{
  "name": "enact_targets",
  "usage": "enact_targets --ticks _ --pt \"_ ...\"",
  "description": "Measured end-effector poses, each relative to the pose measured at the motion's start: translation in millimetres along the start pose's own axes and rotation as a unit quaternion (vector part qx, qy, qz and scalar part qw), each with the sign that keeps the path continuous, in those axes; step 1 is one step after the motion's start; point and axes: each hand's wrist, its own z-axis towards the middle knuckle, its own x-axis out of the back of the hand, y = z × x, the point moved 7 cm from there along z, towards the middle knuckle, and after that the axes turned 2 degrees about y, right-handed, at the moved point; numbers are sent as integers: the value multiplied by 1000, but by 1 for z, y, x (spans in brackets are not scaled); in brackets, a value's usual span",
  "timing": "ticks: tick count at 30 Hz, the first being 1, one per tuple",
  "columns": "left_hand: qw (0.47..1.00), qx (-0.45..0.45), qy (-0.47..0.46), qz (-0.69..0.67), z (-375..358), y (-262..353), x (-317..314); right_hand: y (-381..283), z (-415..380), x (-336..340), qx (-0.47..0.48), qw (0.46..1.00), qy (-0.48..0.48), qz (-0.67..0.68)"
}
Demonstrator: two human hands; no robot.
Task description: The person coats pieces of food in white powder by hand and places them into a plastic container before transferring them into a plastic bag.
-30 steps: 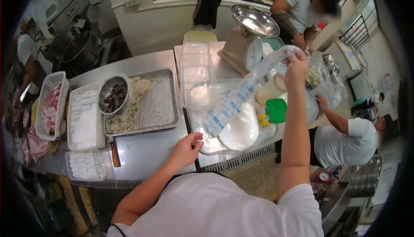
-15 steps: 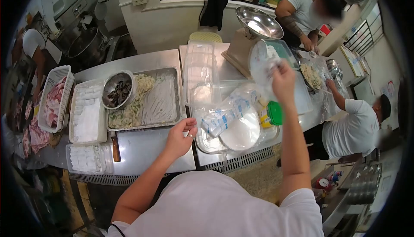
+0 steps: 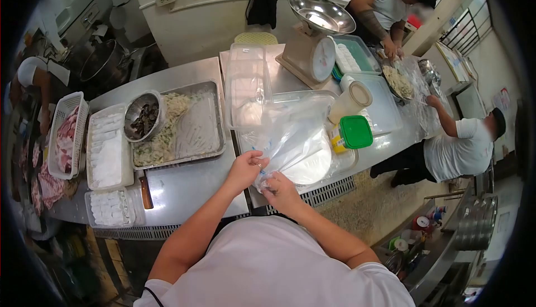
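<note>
A clear plastic bag point(image 3: 298, 134) stretches forward from my hands over a metal tray point(image 3: 350, 164) with a round white disc point(image 3: 312, 164) in it. My left hand point(image 3: 248, 170) is closed on the near edge of the plastic, fingers pinched. Right beside it, my right hand point(image 3: 279, 192) pinches the gathered end of the same plastic. A green-lidded tub point(image 3: 355, 132) and a pale cylindrical container point(image 3: 352, 101) stand beyond the bag to the right. To the left of the bag lies a long clear plastic container point(image 3: 247, 83).
At left are a filling tray point(image 3: 220, 122) with a metal bowl point(image 3: 128, 131), a knife point(image 3: 146, 192), a container of white rolls point(image 3: 109, 150) and a meat basket point(image 3: 52, 156). A scale point(image 3: 312, 55) stands behind. Co-workers point(image 3: 460, 145) are at the right, another point(image 3: 379, 5) at the back.
My right hand has come down from the upper right to beside my left hand. The clear plastic is now spread out between my hands and the tray. The scale and green-lidded tub are now uncovered.
</note>
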Motion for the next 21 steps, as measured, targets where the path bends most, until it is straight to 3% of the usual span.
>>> enact_targets --ticks 2,5,8,11,12,14,17,19,21 --pt "996 -23 6 84 13 -14 -5 3 -8 0 2 1000 -4 -2" --pt "973 -81 79 202 3 19 -7 10 -16 0 9 1000 -22 0" --pt "946 -203 62 245 -3 49 -19 11 -20 -1 9 999 -37 5" --pt "940 -227 26 253 11 48 -30 11 -20 1 7 999 -29 23" --pt "954 -198 32 223 15 44 -28 10 -19 2 7 999 -23 31" --pt "976 -139 44 162 23 36 -24 19 -17 24 -19 995 82 48" --pt "977 -179 41 112 21 29 -18 57 -8 82 -104 972 210 -20" --pt "962 -229 30 144 6 39 -17 56 15 130 -50 936 338 -82" --pt "948 -276 20 159 -5 44 -19 47 52 161 2 941 313 -131"
